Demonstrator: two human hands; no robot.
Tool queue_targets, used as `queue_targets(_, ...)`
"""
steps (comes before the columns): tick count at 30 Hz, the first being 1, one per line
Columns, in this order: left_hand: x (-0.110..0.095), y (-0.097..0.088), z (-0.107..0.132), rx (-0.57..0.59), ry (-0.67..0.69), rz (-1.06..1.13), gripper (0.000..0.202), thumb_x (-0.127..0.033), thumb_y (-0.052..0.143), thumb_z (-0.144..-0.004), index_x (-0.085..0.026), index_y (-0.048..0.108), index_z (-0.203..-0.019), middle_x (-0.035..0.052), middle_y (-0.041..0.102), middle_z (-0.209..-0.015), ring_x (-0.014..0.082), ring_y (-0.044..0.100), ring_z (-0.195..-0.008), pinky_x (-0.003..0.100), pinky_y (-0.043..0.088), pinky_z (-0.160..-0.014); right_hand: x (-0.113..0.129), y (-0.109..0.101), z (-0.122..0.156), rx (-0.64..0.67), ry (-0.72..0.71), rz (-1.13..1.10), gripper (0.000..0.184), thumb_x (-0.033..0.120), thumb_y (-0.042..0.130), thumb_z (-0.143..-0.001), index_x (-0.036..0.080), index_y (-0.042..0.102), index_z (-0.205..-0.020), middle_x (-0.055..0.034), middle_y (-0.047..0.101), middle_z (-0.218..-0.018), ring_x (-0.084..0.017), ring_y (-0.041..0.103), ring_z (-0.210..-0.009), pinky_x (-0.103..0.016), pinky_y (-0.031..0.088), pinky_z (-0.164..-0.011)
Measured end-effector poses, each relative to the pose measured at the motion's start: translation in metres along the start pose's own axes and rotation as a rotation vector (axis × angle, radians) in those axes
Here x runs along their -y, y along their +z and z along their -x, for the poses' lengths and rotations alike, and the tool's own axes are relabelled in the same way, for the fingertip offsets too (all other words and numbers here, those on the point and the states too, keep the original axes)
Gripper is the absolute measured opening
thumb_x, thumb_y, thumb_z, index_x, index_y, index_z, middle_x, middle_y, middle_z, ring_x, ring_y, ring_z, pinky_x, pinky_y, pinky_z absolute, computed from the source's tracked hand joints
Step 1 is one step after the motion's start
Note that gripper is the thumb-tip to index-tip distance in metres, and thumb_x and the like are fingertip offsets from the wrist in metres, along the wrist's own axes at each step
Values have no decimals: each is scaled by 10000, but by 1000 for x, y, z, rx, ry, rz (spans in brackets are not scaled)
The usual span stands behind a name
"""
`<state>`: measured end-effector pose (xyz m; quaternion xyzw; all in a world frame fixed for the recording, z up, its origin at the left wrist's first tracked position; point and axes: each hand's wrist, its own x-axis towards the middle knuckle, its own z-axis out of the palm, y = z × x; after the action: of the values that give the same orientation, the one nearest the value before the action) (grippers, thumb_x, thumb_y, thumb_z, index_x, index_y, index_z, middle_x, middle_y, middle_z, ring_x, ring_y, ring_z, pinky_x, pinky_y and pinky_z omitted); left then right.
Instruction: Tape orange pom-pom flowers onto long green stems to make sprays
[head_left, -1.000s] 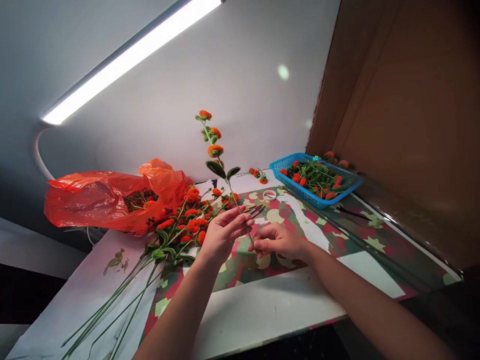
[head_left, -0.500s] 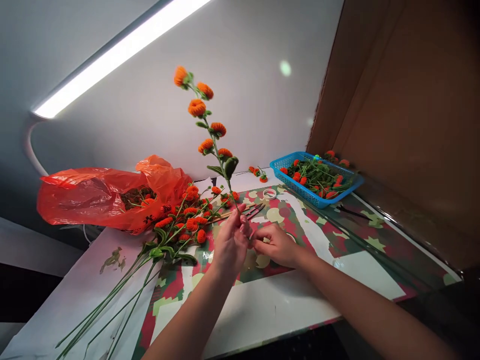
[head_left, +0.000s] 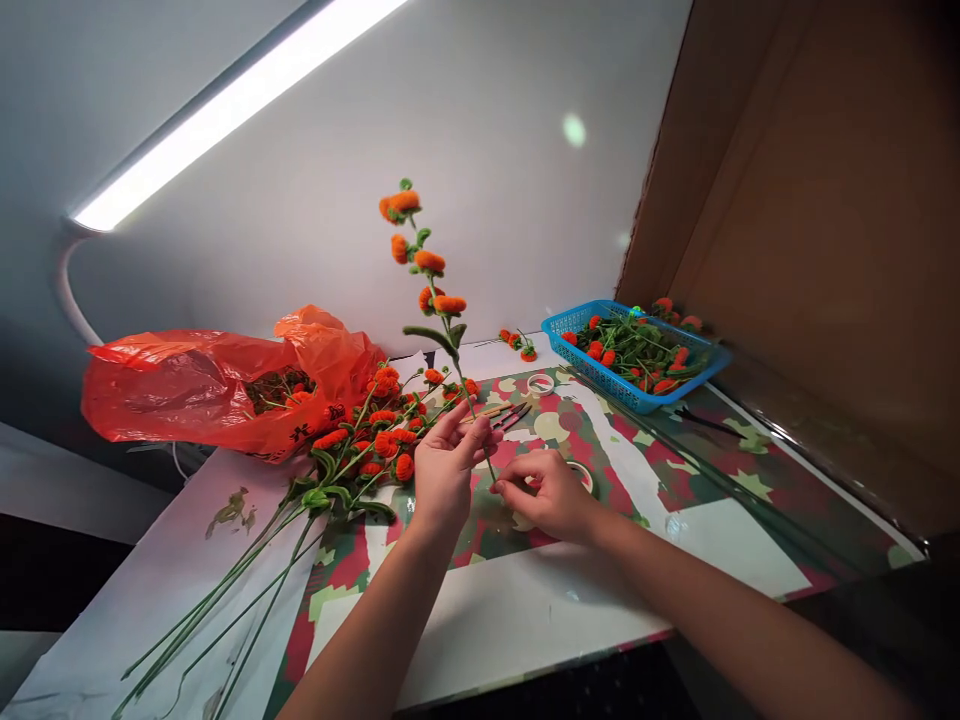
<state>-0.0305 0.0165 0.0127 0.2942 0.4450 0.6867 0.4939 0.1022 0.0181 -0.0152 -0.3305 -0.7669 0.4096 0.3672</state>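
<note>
Left hand grasps orange chenille-flower stem, right hand pinches stem's lower end, red plastic bag left of stem

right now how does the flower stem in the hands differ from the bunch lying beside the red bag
The held stem stands nearly upright in the left hand and right hand; the bunch lies down. The held stem is single; the bunch has several stems. The held stem's flowers are spaced along it; the bunch's crowd together. Both have orange flowers and green leaves.
</note>
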Motion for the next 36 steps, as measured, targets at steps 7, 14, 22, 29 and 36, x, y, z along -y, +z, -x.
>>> queue_targets(7,-6,0,-4,10,-184,137,376,-248,850,-448,-121,649,-739,1,639,-596,80,592,-496,177,486,-501,4,-15,-3,256,175,-312,197,293,538,-805,144,638,-723,-21,637,-648,-129,566,-618,-236,432,-597)
queue_targets(14,5,10,4,99,-215,345,298,-237,812,-547,-120,629,-751,-72,481,-522,-13,325,-377,93,260,-338,-8,-6,-3,239,51,-115,226,156,475,-768,157,467,-542,45,438,-485,-72,383,-461,-208,285,-459)
queue_targets(22,2,8,4,120,-223,362,319,-279,808,-565,-131,579,-732,-97,344,-508,2,244,-379,110,155,-309,-4,3,-2,229,155,-305,201,168,432,-753,160,467,-555,42,436,-477,-75,386,-446,-208,280,-443)
queue_targets(29,4,6,5,136,-217,312,310,-276,797,-574,-140,569,-733,-99,295,-498,10,220,-383,113,135,-313,-4,9,-4,178,250,-345,210,200,461,-730,158,445,-525,44,424,-463,-68,357,-430,-208,249,-418)
queue_targets(36,12,2,2,152,-212,257,340,-307,799,-567,-156,525,-701,-107,243,-500,12,193,-387,113,130,-324,-12,11,-5,181,226,-211,198,179,446,-749,155,439,-553,60,337,-490,-60,293,-468,-203,202,-432)
